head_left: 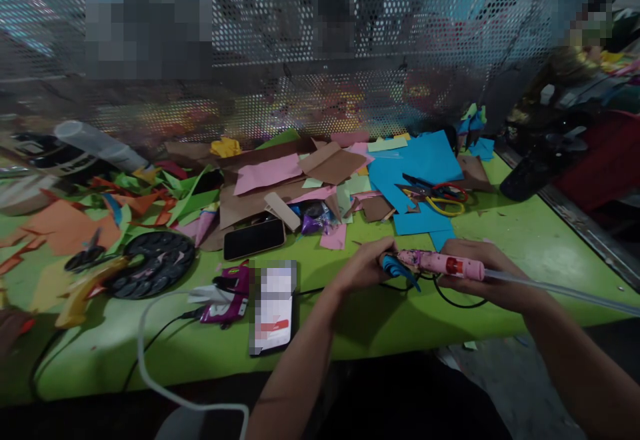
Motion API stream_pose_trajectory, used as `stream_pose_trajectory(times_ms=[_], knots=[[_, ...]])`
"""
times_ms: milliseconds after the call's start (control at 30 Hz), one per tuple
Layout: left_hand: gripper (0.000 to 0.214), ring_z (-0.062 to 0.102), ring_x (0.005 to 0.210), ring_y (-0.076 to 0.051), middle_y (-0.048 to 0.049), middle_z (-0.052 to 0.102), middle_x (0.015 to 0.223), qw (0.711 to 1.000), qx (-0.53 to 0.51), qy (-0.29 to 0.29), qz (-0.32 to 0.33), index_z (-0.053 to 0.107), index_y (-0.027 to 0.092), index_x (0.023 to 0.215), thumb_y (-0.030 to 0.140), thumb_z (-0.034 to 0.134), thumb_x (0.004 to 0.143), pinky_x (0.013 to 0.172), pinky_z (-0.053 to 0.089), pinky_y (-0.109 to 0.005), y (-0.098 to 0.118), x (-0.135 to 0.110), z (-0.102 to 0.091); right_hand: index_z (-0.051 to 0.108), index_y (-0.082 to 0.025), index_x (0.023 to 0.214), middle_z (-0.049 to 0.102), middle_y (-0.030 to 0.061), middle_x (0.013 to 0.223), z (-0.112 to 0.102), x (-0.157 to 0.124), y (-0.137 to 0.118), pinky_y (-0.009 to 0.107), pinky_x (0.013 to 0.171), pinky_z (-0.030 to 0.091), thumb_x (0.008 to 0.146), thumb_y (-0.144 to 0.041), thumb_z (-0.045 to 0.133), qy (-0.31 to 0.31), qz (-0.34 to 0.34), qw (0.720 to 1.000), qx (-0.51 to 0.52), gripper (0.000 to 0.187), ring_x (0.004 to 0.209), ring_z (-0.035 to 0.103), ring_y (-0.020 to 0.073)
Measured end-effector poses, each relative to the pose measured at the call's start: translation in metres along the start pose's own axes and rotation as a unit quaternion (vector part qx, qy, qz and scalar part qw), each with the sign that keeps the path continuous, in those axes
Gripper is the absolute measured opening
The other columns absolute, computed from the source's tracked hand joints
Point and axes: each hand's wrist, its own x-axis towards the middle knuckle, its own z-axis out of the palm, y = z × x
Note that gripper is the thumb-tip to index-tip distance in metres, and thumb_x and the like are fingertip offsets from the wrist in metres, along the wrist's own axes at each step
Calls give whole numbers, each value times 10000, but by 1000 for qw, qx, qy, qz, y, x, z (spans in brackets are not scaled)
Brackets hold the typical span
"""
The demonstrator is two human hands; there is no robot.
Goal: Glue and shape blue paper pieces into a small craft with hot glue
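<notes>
My right hand (pixel 475 263) is closed round a pink glue gun (pixel 467 268), which lies sideways with its nozzle toward my left hand. A long clear glue stick (pixel 560 288) runs out of its back end to the right. My left hand (pixel 367 267) pinches a curled piece of blue paper (pixel 399 271) close to the nozzle; the fingertips are partly hidden. A black cord (pixel 460 305) hangs in a loop below the glue gun. Both hands are held over the front part of the green table (pixel 345 333).
Blue paper (pixel 425 153) and scissors (pixel 440 193) lie beyond my hands. Brown and pink sheets, a dark phone (pixel 254 239), a lit phone (pixel 273 307), a purple packet (pixel 230 297), a black round tray (pixel 150 267) and a yellow glue gun (pixel 90 293) are left. Behind stands a perforated metal panel (pixel 280 40).
</notes>
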Motion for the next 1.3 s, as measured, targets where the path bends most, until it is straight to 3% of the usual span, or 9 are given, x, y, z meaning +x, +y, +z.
stream_pose_trajectory(times_ms=[567,967,1300], knots=[[184,458,695,-116,33,529,745,997,-16,60,40,477,193,787,123,576,648,625,322,-217,-6,1,1,523,-203,741,534,-3,710,-3,-14,1,283,628,356,938,-469,546,21,24,998,-46,332,632,506,143],[179,454,692,-119,33,530,738,998,0,58,22,465,197,766,131,576,642,631,322,-218,-2,1,1,566,-203,741,579,14,728,-1,-12,0,283,630,372,917,-470,575,36,37,997,-52,320,650,539,158],[189,447,689,-113,35,526,738,997,-18,74,29,468,195,789,123,576,651,624,319,-215,-6,1,1,496,-205,737,531,3,721,-2,-15,2,278,626,355,937,-448,552,16,19,998,-56,320,644,513,145]])
